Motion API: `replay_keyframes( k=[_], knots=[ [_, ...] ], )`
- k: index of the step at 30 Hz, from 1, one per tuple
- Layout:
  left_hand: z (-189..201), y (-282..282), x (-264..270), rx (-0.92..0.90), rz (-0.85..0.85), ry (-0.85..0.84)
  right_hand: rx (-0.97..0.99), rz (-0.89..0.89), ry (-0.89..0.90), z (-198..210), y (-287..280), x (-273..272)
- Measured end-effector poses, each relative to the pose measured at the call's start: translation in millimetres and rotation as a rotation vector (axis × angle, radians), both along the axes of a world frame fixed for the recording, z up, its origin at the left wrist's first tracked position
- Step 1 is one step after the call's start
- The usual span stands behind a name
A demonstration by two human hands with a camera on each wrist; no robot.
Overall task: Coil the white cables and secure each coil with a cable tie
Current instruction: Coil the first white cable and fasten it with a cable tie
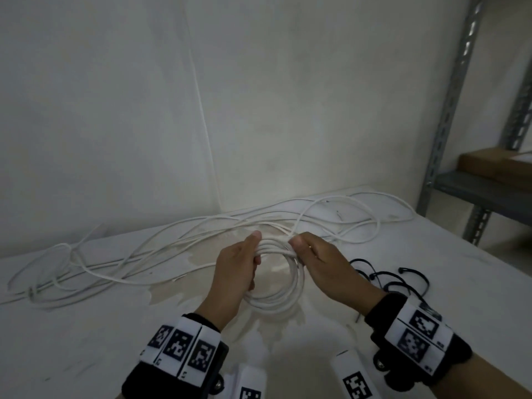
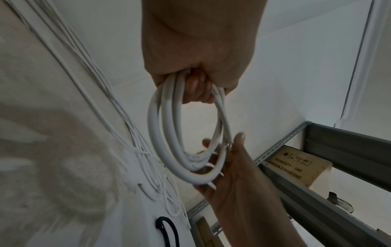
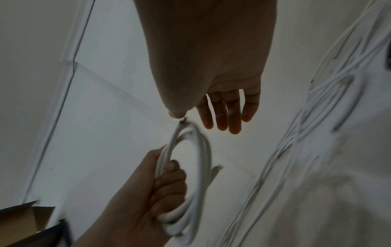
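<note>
My left hand [image 1: 244, 263] grips a small coil of white cable [image 1: 290, 298] at its top, fingers curled through the loops [image 2: 196, 83]. Just above the table, my right hand [image 1: 311, 254] touches the coil's right side. Its fingers [image 3: 224, 113] are straight under the loops and its thumb sits by the cable's end. In the right wrist view the coil [image 3: 203, 150] is blurred. Several loose white cables [image 1: 172, 249] lie tangled across the back of the table. Black cable ties [image 1: 385, 279] lie to the right of my right hand.
The white table [image 1: 86, 341] has a stained patch under the coil and backs onto a white wall. A grey metal shelf rack [image 1: 449, 110] stands at the right, with a cardboard box [image 1: 489, 165] on its shelf.
</note>
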State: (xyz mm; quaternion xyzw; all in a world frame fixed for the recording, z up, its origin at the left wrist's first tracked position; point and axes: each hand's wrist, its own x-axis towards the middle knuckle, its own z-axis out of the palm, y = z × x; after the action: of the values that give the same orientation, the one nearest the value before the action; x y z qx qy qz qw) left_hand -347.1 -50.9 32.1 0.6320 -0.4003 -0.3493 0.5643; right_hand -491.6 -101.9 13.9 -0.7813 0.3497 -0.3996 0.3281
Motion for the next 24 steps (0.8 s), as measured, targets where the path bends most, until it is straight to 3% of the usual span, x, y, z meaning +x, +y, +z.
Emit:
replay_keyframes(
  k=[9,15,24],
  knots=[
    [-13.0,-21.3,-24.3,0.061,-0.014,0.019,0.114,-0.342,0.544,-18.6,-42.4,-117.1],
    [-16.6,-30.5,-34.2,0.08,-0.023,0.03,0.272,-0.309,0.957,-19.5,-37.0,-151.7],
    [-14.5,-42.3,-48.4,0.104,-0.04,0.004,0.226,-0.356,0.952,-37.1,-55.4,-135.6]
  ],
)
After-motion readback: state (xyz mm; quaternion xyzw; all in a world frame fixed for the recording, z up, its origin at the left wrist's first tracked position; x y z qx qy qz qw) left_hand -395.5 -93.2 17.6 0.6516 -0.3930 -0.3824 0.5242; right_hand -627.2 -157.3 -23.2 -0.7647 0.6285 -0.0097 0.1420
